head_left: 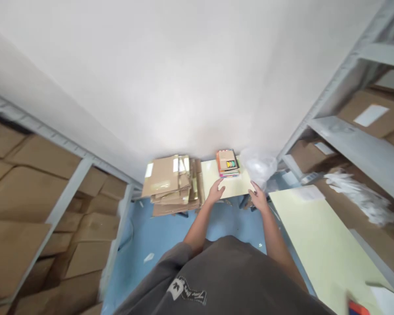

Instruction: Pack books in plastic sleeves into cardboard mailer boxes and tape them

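Over the near part of the pale yellow tabletop [210, 171], my left hand [216, 191] is open, thumb apart from the fingers. It is just in front of a small stack of books [220, 162], whose top carries a brown box [227, 157] with yellow and green shapes. My right hand [258, 195] is at the tabletop's right corner, also open with fingers apart. Nothing shows in either hand. Whether the hands touch the tabletop, I cannot tell. Clear plastic wrap [259, 166] lies beyond my right hand.
Flattened cardboard boxes [164, 177] are piled left of the books. Metal shelves with cartons [29, 188] line the left; another shelf [357, 135] stands right. A second pale table [328, 236] holds a red and blue object [357, 308]. The floor [138, 249] is blue.
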{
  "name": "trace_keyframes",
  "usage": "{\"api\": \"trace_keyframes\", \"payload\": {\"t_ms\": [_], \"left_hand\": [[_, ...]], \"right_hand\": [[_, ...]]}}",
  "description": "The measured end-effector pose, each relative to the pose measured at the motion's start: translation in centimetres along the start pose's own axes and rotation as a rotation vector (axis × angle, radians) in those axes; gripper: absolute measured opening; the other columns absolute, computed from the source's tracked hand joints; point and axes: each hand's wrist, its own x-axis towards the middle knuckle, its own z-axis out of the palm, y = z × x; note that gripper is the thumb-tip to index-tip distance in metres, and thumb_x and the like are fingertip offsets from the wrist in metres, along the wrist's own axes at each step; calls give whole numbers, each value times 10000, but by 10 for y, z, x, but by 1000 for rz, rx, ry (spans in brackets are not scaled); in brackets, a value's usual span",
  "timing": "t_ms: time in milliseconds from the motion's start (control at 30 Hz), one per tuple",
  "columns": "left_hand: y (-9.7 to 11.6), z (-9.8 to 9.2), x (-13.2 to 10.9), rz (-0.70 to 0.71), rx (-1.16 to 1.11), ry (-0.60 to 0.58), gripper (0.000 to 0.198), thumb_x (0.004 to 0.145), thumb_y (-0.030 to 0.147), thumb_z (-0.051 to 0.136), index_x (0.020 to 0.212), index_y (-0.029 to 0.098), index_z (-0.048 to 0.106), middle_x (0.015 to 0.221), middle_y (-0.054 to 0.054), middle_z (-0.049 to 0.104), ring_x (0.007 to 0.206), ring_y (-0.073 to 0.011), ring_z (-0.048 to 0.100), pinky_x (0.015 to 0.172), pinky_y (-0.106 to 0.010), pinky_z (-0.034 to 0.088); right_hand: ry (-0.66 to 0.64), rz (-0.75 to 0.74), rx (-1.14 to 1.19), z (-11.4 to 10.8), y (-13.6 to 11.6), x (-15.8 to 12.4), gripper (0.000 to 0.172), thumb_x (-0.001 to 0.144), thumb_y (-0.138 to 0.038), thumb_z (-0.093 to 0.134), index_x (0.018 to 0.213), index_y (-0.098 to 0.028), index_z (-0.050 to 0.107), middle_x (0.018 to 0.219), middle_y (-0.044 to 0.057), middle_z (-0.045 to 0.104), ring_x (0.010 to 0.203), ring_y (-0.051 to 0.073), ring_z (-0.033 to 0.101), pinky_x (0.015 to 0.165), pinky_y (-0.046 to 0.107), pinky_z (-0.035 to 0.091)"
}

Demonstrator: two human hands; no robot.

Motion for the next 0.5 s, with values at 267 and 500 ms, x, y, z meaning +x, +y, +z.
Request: {"api": "trace_keyframes", "payload": {"t_ms": [267,500], "left_hand": [[-92,-228,-61,-36,61,370,564,924,339,694,1463,181,653,1530,-164,617,1478,-332,516,1279,-514,349],[-155,-372,-78,-302,195,655,762,853,337,749,1556,140,531,1679,-214,433,1623,-373,288,1329,-503,245]], "right_hand": [[-390,-132,-94,225,-57,-12,641,943,-423,596,1571,-294,565,1684,84,471,1574,306,422,1245,571,420],[-643,-239,-395,389,-118,12,704,972,-300,551,1653,-155,447,1731,170,371,1642,315,276,1324,555,261]]}}
